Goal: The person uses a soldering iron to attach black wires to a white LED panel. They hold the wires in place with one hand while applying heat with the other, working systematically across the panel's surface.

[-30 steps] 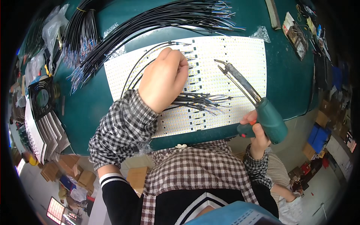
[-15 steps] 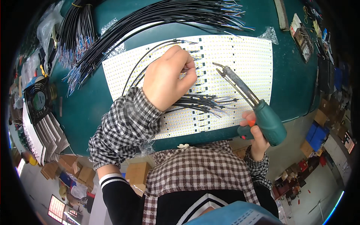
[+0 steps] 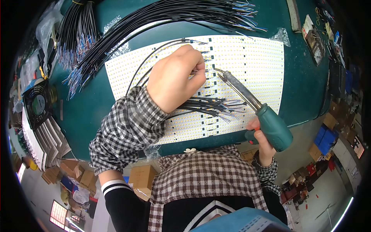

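Leftward goes the iron (image 3: 267, 119) since the earlier frame, bringing its tip just beside the left hand's fingertips, so heat and fingers now meet at one spot. At four o'clock I have the right hand (image 3: 264, 145) gripping its handle; leads (image 3: 208, 105) lie toward two. At twelve, the left hand (image 3: 174, 80) pinches over the white board (image 3: 259, 58), on what I can't tell. Cables (image 3: 162, 15) arc beyond.

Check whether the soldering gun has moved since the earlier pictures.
Yes: the soldering gun has moved left relative to the white board.
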